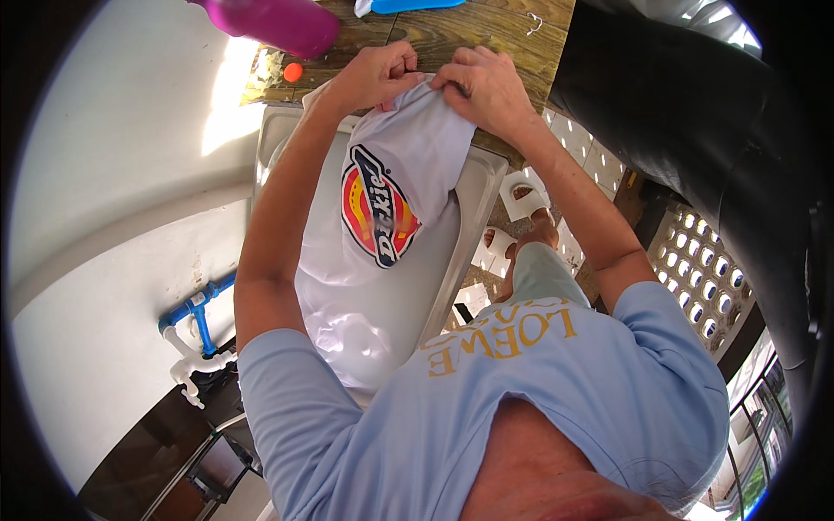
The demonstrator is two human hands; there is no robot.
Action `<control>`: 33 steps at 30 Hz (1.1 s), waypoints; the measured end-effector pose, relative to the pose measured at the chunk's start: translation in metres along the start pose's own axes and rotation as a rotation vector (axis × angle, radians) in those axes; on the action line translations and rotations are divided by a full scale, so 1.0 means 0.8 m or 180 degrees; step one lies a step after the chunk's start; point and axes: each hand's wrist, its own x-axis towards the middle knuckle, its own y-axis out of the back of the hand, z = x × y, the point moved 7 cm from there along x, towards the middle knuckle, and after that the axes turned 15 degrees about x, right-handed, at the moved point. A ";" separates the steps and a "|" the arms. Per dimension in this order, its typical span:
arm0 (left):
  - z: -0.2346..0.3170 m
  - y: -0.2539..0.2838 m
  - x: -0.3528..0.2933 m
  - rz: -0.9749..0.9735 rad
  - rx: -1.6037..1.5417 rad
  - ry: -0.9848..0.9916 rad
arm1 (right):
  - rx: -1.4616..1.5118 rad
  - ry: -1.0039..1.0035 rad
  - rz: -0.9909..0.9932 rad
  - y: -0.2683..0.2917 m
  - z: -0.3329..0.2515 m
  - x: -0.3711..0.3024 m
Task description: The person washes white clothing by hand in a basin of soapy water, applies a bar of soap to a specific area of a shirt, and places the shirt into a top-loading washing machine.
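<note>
A white shirt [439,161] with a red, yellow and dark printed emblem hangs from both my hands over a pale sink basin [476,187]. My left hand [382,76] is closed on the cloth at its top edge. Close beside it, my right hand [488,87] pinches the same edge between thumb and fingers. The upper part of the cloth lies at the edge of a wooden tabletop [443,42]. Its lower part drops into the basin, where more white cloth seems to lie; the two are hard to tell apart.
On the tabletop lie a purple bottle [274,24], an orange cap [293,72] and a blue object [417,5] at the far edge. A white wall with blue pipe [198,304] and a white faucet [193,365] stands at left. Black sheeting [686,113] hangs at right.
</note>
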 end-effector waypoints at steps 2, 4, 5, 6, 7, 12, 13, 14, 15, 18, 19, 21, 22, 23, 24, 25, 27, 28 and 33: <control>-0.004 -0.001 0.000 0.0005 0.0036 0.0003 | -0.0012 -0.0003 -0.0020 -0.001 -0.002 0.001; -0.005 -0.001 0.000 0.0089 0.0008 -0.0015 | -0.0010 0.0031 -0.0013 -0.001 -0.003 0.000; -0.006 -0.001 0.000 0.0133 -0.0006 -0.0023 | 0.0003 0.0076 0.0005 -0.001 -0.003 -0.001; -0.008 -0.001 0.001 0.0141 -0.0082 -0.0006 | 0.0015 0.0132 0.0031 0.000 -0.003 0.000; -0.010 -0.001 0.001 0.0150 -0.0158 0.0010 | 0.0010 0.0143 0.0033 0.000 -0.004 0.000; -0.005 -0.001 0.001 0.0039 0.0043 0.0017 | 0.0001 0.0149 0.0072 0.000 -0.002 -0.001; -0.005 -0.001 0.001 0.0056 0.0066 0.0021 | -0.0013 0.0138 0.0049 -0.001 -0.003 0.000; -0.005 -0.001 0.001 0.0072 0.0090 0.0024 | -0.0028 0.0127 0.0026 -0.001 -0.003 0.002; -0.006 -0.001 0.000 0.0078 0.0011 0.0034 | -0.0040 0.0115 0.0002 -0.002 -0.003 0.002; -0.009 -0.001 0.001 0.0079 -0.0159 0.0097 | 0.0059 0.0201 0.0076 -0.001 -0.002 0.002; -0.007 -0.001 0.001 0.0066 -0.0171 0.0138 | 0.0050 0.0181 0.0074 0.000 -0.002 0.001; -0.004 -0.001 0.001 0.0074 -0.0139 0.0118 | 0.0031 0.0138 0.0067 0.001 -0.003 0.000; -0.002 -0.001 0.000 0.0094 -0.0096 0.0057 | 0.0027 0.0157 0.0080 0.002 -0.003 0.000; 0.000 -0.001 0.000 0.0113 -0.0054 -0.0003 | 0.0023 0.0176 0.0092 0.002 -0.003 -0.001; -0.001 -0.001 0.000 0.0136 -0.0029 0.0037 | 0.0027 0.0192 0.0098 0.001 -0.003 -0.002; -0.003 -0.002 0.001 0.0161 -0.0006 0.0078 | -0.0002 0.0200 0.0096 0.000 -0.003 -0.001; -0.007 -0.002 0.001 0.0232 -0.0006 0.0139 | -0.0058 0.0233 0.0094 0.001 -0.006 0.002; -0.009 -0.002 -0.001 0.0281 -0.0029 0.0160 | -0.0008 0.0205 0.0095 0.001 -0.006 0.001; 0.008 -0.002 -0.028 0.1001 0.0547 -0.0167 | 0.1383 0.0042 0.0000 0.011 0.000 0.003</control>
